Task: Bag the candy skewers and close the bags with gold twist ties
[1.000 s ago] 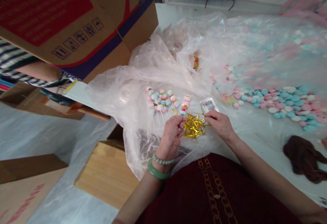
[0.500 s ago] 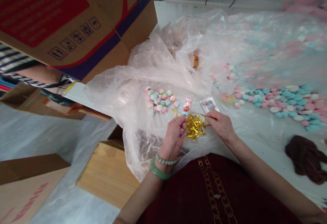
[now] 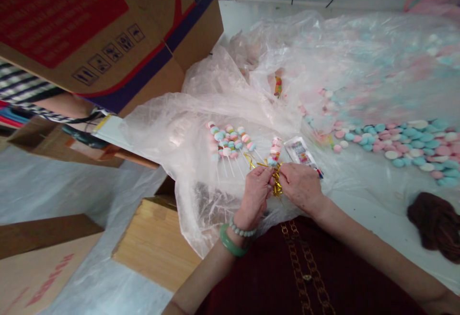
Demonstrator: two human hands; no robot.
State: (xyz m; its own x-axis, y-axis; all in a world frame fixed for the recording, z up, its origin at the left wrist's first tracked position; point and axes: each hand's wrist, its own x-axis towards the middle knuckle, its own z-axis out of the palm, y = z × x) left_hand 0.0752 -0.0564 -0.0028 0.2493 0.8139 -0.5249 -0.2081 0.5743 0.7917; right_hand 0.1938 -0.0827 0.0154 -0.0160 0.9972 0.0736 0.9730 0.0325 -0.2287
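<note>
"How are the hands set?"

"Both are almost closed and nearly touching. The left hand (image 3: pixel 254 197) curls around the stick of a candy skewer (image 3: pixel 274 153), fingertips pinching just below the stacked pastel sweets. The right hand (image 3: pixel 301 185) closes from the other side, its fingertips on a gold foil twist tie (image 3: pixel 277 186)."

"Where does the skewer stand?"

"Between the hands, nearly upright, leaning slightly, sweets on top. Glossy gold strands bunch at its stick, though the fingers hide exactly how the tie sits."

"And around them?"

"Beneath lies a crinkled, translucent plastic sheet (image 3: pixel 172 133). Left of the hands, more skewers (image 3: pixel 230 142) rest on it, their smooth round sweets striped pink, blue and white. A printed packet (image 3: pixel 300 151) sits just beside the right hand. Farther right, loose disc-shaped sweets (image 3: pixel 395 145) spread across the desk (image 3: pixel 391 205)."

"Anything on the wrists?"

"A polished green bangle (image 3: pixel 228 241) and a beaded bracelet (image 3: pixel 241 230), both on the left."
</note>
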